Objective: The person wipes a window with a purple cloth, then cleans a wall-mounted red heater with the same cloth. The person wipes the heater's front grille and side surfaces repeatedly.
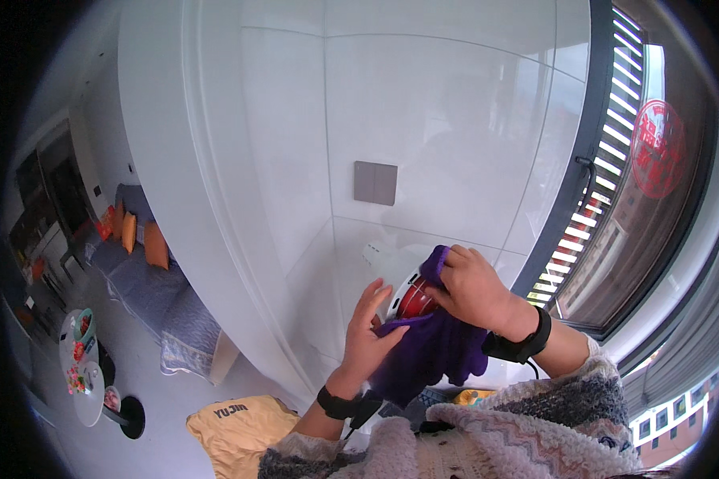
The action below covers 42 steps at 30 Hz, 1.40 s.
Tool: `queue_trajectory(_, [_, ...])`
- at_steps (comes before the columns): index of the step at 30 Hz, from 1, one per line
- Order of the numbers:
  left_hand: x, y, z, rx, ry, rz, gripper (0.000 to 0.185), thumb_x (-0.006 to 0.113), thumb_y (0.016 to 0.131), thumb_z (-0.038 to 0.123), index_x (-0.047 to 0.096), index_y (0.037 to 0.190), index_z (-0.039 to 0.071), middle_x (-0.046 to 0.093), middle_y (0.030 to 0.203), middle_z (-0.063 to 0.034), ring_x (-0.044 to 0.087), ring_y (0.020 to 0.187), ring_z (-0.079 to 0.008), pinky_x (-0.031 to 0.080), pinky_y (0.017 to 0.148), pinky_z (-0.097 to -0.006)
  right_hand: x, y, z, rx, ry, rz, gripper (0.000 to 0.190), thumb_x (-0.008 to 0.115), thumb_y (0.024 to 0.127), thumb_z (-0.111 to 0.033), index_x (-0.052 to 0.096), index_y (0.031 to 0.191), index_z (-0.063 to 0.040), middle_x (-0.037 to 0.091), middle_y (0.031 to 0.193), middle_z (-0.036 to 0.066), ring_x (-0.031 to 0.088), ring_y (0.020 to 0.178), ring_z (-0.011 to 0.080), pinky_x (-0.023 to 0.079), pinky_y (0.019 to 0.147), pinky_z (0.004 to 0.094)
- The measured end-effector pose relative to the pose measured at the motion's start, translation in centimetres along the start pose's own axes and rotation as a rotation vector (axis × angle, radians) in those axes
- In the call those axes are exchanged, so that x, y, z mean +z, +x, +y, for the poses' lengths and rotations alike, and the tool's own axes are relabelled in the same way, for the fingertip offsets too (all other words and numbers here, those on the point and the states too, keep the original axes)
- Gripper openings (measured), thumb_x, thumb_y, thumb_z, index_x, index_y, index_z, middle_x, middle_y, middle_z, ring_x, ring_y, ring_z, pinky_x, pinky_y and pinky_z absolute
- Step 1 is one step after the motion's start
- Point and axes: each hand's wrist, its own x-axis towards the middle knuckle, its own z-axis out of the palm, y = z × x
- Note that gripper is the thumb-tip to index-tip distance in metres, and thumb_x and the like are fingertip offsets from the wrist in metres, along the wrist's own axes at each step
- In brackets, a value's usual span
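My left hand (368,335) and my right hand (473,290) are at the lower middle, on either side of a round object with a white rim and a shiny red inside (415,299). A dark purple cloth (419,362) wraps part of it and hangs below. The right fingers pinch the cloth's edge at the top of the rim. At the lower left, the left thumb rests on the cloth's edge, with the fingers raised behind it. Both wrists wear black bands with cables. What the round object is, I cannot tell.
A white tiled wall with a grey switch plate (375,183) stands in front. To the right is a window with a dark frame and handle (588,179). A yellow cloth bearing writing (239,428) lies lower left. Beyond are a sofa (150,305) and round tables (87,395).
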Motion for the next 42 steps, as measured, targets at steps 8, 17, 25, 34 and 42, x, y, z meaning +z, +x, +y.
queue_trajectory(8, [0.9, -0.1, 0.2, 0.053, -0.127, -0.034, 0.066, 0.072, 0.072, 0.003, 0.046, 0.133, 0.008, 0.036, 0.144, -0.0136, 0.042, 0.129, -0.0260, 0.042, 0.097, -0.0309, 0.0, 0.8, 2.0, -0.096, 0.231, -0.180, 0.011, 0.066, 0.070, -0.013, 0.062, 0.069, -0.002, 0.054, 0.082, 0.010, 0.051, 0.090, 0.0258, 0.033, 0.081, 0.0376])
queue_trajectory(17, [0.2, 0.3, 1.6, 0.087, 0.147, -0.122, 0.062, 0.067, 0.076, 0.005, 0.045, 0.134, 0.011, 0.039, 0.143, -0.0120, 0.043, 0.128, -0.0285, 0.039, 0.101, -0.0334, -0.2, -1.1, 0.5, 0.040, 0.040, -0.140, 0.013, 0.059, 0.077, -0.012, 0.061, 0.077, 0.001, 0.057, 0.085, 0.015, 0.051, 0.094, 0.0283, 0.035, 0.085, 0.0408])
queue_trajectory(25, [-0.1, -0.1, 1.9, 0.115, 0.232, -0.102, 0.061, 0.065, 0.077, 0.000, 0.047, 0.134, 0.010, 0.043, 0.141, -0.0114, 0.049, 0.121, -0.0219, 0.044, 0.082, -0.0248, 2.0, -3.2, 1.1, 0.377, 0.538, 0.085, 0.020, 0.049, 0.084, -0.003, 0.059, 0.101, 0.003, 0.062, 0.092, 0.017, 0.059, 0.088, 0.0276, 0.047, 0.079, 0.0364])
queue_trajectory(34, [-1.3, -0.5, 1.7, 0.157, 0.285, -0.082, 0.058, 0.064, 0.080, 0.003, 0.047, 0.135, 0.010, 0.046, 0.134, -0.0102, 0.052, 0.110, -0.0209, 0.045, 0.076, -0.0252, 4.9, -6.8, 3.4, 0.604, 1.617, 0.557, 0.025, 0.047, 0.084, 0.001, 0.059, 0.106, 0.002, 0.065, 0.097, 0.006, 0.060, 0.089, 0.0157, 0.045, 0.083, 0.0278])
queue_trajectory(42, [-1.6, -2.1, 1.1, -0.021, 0.378, 0.143, 0.016, 0.064, 0.081, 0.007, 0.057, 0.095, 0.002, 0.052, 0.081, -0.0087, 0.048, 0.067, -0.0190, 0.042, 0.060, -0.0300, 3.5, -11.8, 3.8, 0.361, 1.497, 0.557, 0.021, 0.050, 0.068, 0.002, 0.062, 0.084, 0.004, 0.066, 0.085, 0.011, 0.063, 0.078, 0.0221, 0.049, 0.075, 0.0311])
